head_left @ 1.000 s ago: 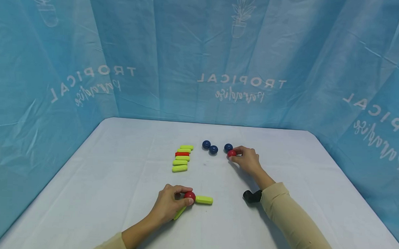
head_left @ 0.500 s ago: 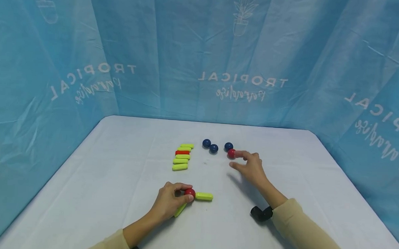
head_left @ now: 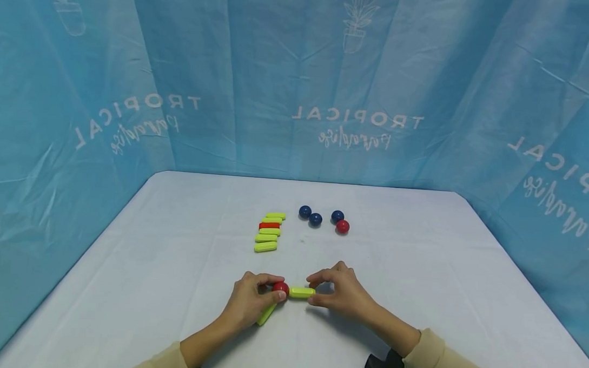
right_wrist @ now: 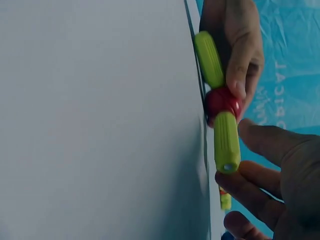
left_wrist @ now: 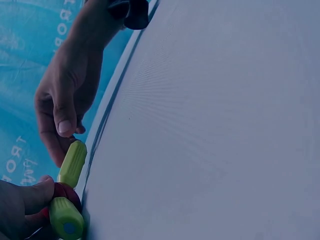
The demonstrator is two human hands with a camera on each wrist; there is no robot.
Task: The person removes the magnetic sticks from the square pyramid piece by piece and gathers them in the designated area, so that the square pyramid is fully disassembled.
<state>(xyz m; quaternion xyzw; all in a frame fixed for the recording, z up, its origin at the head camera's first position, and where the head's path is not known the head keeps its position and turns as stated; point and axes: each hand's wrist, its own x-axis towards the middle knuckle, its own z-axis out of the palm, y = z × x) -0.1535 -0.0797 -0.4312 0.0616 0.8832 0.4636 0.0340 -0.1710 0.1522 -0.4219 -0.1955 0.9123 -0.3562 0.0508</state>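
My left hand (head_left: 251, 301) pinches a red ball (head_left: 280, 288) between thumb and fingers, low over the table's near middle. Two yellow-green ribbed rods meet this ball: one rod (head_left: 302, 293) points right, and another rod (head_left: 266, 314) slants toward me, partly behind the left hand. In the right wrist view, the right-pointing rod (right_wrist: 227, 145) shows a small pale disc in its end. My right hand (head_left: 344, 294) reaches around that rod's free end, thumb and fingers spread apart, fingertips close beside it.
Farther back lie a column of yellow-green rods (head_left: 266, 238) with one red rod (head_left: 270, 226) among them. To their right are two dark blue balls (head_left: 315, 220), then another blue ball (head_left: 338, 216) against a red ball (head_left: 343, 227). A blue printed curtain (head_left: 298, 86) surrounds the white table (head_left: 186, 229).
My right hand has let go of the back red ball, leaving it beside the blue one, and moved toward me to the right-pointing rod. The left hand keeps its pinch.
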